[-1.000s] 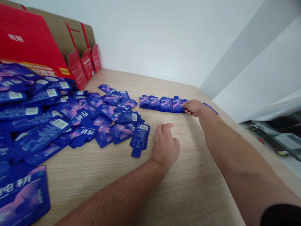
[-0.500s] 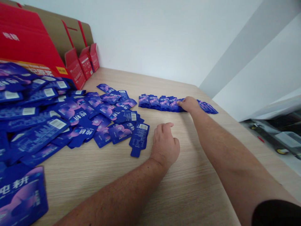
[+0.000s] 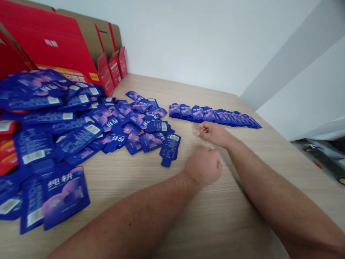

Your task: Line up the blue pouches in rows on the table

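Note:
My left hand (image 3: pixel 204 165) is curled into a loose fist just above the table, a little smeared by motion, with nothing visible in it. Close behind it, my right hand (image 3: pixel 212 133) has its fingers loosely bent and apart, holding nothing. Beyond the right hand lies a long row of overlapping blue-purple sachets (image 3: pixel 198 112), which it does not touch. Left of my left hand, a single blue sachet (image 3: pixel 170 148) lies barcode side up at the edge of a loose pile of sachets (image 3: pixel 107 120).
Large red cartons (image 3: pixel 63 39) stand at the back left behind the pile. Some red packets (image 3: pixel 8 153) show at the far left. A white wall (image 3: pixel 183 43) borders the wooden table (image 3: pixel 129 216), and a dark wheeled thing (image 3: pixel 320 158) sits beyond its right edge.
My right hand has let go of the sachet row and come back toward me. My left hand has moved right and closed more. The view has turned slightly left.

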The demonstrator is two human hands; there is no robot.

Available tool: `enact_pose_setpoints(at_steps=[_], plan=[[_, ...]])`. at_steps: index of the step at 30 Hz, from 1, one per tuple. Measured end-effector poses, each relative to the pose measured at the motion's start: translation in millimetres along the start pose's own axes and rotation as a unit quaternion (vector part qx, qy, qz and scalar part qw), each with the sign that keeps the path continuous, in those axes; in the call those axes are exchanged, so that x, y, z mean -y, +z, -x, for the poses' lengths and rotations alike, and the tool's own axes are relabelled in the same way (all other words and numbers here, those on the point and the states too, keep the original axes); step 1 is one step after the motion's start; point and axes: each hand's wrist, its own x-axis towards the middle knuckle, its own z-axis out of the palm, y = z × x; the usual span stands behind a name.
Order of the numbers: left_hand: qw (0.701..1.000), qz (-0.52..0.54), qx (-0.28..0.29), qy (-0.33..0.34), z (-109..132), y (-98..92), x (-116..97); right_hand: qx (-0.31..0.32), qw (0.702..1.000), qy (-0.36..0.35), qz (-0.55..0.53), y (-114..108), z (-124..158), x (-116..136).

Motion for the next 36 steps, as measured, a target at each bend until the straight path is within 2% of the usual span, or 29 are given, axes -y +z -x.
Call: enact_pose_setpoints(at_steps=[3, 5, 7, 9, 12, 14, 16, 18, 20, 22, 24, 26, 32, 36], plan=[[0.984, -0.010, 0.120, 0.132, 17, 3.0, -24, 0.025, 0.986, -0.162, 0.027, 13, -5, 23], [0.964, 0.001, 0.197, 0.178, 32, 4.9, -44, 0.048, 0.964, -0.257, 0.050, 24, -5, 42], [0.948, 0.003, 0.247, 0.199, 48, 4.6, -61, 0.069, 0.948, -0.299, 0.078, 36, 0, 60], [0.933, -0.015, 0.267, 0.239, 65, 0.4, -70, 0.095, 0.945, -0.293, 0.112, 47, 8, 74], [0.923, -0.064, 0.242, 0.293, 91, -15.3, -59, 0.121, 0.943, -0.268, 0.156, 57, 21, 85], [0.936, -0.101, 0.204, 0.268, 105, -31.6, -39, 0.112, 0.943, -0.263, 0.168, 60, 30, 86], [0.971, -0.113, 0.135, 0.160, 115, -49.5, -11, 0.090, 0.943, -0.270, 0.171, 62, 39, 86], [0.993, -0.112, 0.007, 0.040, 120, -65.1, 20, 0.065, 0.942, -0.282, 0.172, 64, 50, 85], [0.990, -0.112, -0.085, -0.029, 122, -75.3, 48, 0.040, 0.941, -0.289, 0.173, 65, 60, 84], [0.984, -0.108, -0.130, -0.055, 121, -79.6, 69, 0.022, 0.942, -0.282, 0.179, 65, 67, 85], [0.986, -0.102, -0.124, -0.054, 119, -80.0, 80, 0.014, 0.947, -0.257, 0.190, 65, 72, 86], [0.989, -0.102, -0.099, -0.048, 118, -79.5, 82, 0.012, 0.949, -0.243, 0.203, 65, 75, 86], [0.991, -0.133, -0.011, -0.006, 118, -83.1, 72, 0.022, 0.932, -0.312, 0.184, 65, 82, 81], [0.992, -0.117, 0.012, 0.044, 118, -83.5, 71, 0.014, 0.934, -0.314, 0.168, 67, 87, 75]])
